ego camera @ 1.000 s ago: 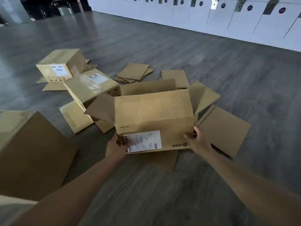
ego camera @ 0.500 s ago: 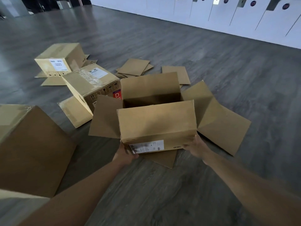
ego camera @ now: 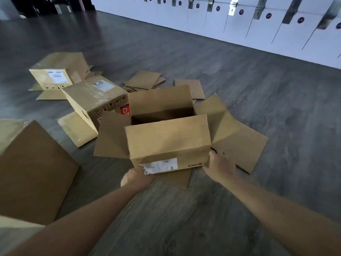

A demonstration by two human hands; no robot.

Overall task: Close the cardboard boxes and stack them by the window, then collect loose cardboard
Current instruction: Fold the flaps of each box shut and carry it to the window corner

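Open box at frame centre on grey floor, flaps splayed, near wall label upside down. Left hand grips its lower near-left corner; right hand curls round lower near-right corner. Two sealed boxes at 10 o'clock. Loose cardboard sheets at 12. Large box at 9. White lockers along far wall.

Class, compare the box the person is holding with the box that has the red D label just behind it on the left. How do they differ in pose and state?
The held box stands upright with its top flaps spread open; the D box lies tilted, its upper face shut.
The left hand and right hand grip the held box's lower corners; no hand touches the D box.
Both are brown cardboard with white labels, on the floor.
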